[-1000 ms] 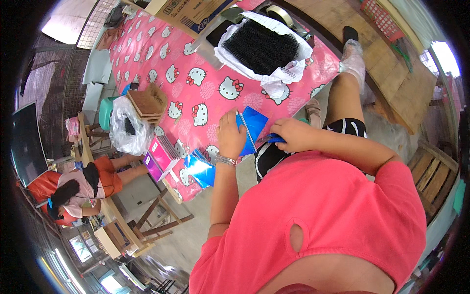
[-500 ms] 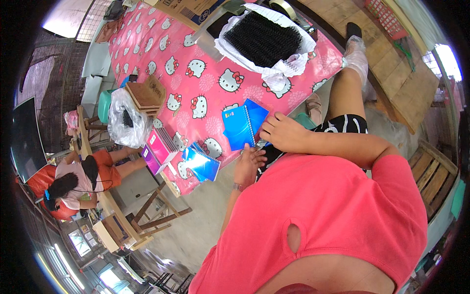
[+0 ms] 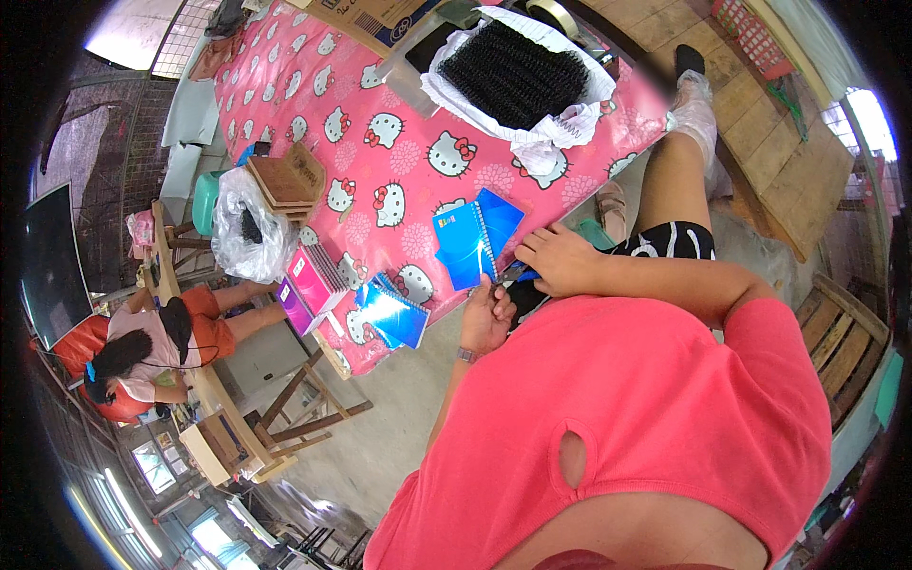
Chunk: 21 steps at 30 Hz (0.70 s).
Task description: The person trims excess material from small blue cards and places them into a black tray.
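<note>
Two blue spiral notebooks (image 3: 463,245) overlap near the table's front edge. Just below their lower corner is my left hand (image 3: 486,316), its thumb up and its fingers curled; anything in it is too small to make out. To the right, my right hand (image 3: 562,258) bends over a small blue and dark object (image 3: 518,275), possibly a tool, mostly covered by the fingers. Between both hands lies my lap in black patterned shorts.
More blue notebooks (image 3: 391,315) and a stack of pink and purple notebooks (image 3: 313,290) lie left on the pink table cover (image 3: 389,157). Black curly material (image 3: 518,74) fills a paper-lined container. A plastic bag (image 3: 249,228) stands by brown boards (image 3: 285,180). Another person (image 3: 152,356) sits far left.
My left hand's fingers have curled in from a more spread pose. My right hand has shifted slightly right, and more of the blue object shows beneath it. The notebooks stay put.
</note>
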Each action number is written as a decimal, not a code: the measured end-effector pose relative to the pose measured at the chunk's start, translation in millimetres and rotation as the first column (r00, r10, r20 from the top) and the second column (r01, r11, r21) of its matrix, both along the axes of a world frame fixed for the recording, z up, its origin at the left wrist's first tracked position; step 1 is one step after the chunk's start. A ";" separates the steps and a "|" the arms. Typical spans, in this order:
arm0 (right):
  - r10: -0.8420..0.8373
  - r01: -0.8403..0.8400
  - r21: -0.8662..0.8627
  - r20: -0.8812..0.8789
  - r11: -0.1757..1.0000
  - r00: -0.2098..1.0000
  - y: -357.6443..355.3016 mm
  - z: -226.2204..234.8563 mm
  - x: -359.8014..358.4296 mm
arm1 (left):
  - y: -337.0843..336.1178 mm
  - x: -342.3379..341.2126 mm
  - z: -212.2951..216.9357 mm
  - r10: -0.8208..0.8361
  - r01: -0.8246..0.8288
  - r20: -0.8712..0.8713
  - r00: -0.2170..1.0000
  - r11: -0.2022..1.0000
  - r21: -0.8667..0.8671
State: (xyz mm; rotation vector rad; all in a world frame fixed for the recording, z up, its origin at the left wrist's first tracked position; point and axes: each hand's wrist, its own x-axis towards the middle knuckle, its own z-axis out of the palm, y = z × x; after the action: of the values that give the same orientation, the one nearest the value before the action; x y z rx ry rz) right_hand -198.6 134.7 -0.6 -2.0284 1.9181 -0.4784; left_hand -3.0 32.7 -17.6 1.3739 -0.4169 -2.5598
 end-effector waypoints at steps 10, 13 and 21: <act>-0.152 -0.106 0.406 0.553 0.908 0.819 -8.0 -33.3 0.8 | 0.4 10.5 -11.1 -0.024 0.032 -0.193 0.981 0.999 0.041; -0.368 -0.351 0.661 0.697 0.664 0.615 -20.0 -8.1 -10.2 | -1.7 26.0 -10.4 -0.128 0.136 -0.305 0.944 0.991 0.004; -0.204 0.194 0.062 0.317 0.979 0.926 -11.7 37.0 -72.3 | -89.5 132.2 81.8 -0.251 0.604 0.651 0.716 0.690 -0.399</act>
State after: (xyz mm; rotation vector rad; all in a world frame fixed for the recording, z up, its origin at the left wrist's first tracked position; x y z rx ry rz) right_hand -270.9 122.9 36.4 -1.6226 1.9178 -0.7737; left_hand 129.3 -56.8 64.3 1.8722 -1.7003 -1.9269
